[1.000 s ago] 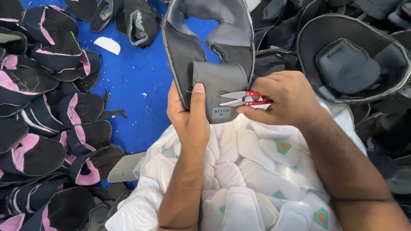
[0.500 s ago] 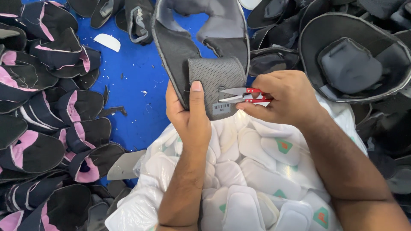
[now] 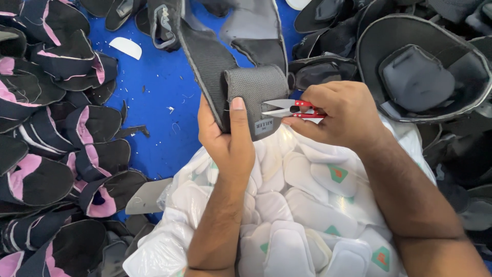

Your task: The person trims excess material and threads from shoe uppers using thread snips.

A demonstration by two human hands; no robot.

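My left hand [image 3: 225, 136] grips a grey and black fabric shoe upper [image 3: 233, 48] by its grey mesh tongue [image 3: 256, 95], thumb pressed flat on the tongue. My right hand [image 3: 338, 115] holds small red-handled thread snips [image 3: 289, 109], with the blades pointing left and touching the tongue's right edge. A small white label sits at the tongue's lower end. Both hands are above a clear plastic bag of white padded pieces [image 3: 307, 205] with green and orange diamond marks.
Black and pink shoe upper pieces [image 3: 56, 154] are piled on the left over a blue surface [image 3: 154, 97]. Black uppers [image 3: 420, 72] are heaped at the upper right. A white scrap [image 3: 125, 47] lies on the blue surface.
The upper has shifted slightly left and down in my left hand. The snips stay at the tongue's right edge, with their blades a little more apart.
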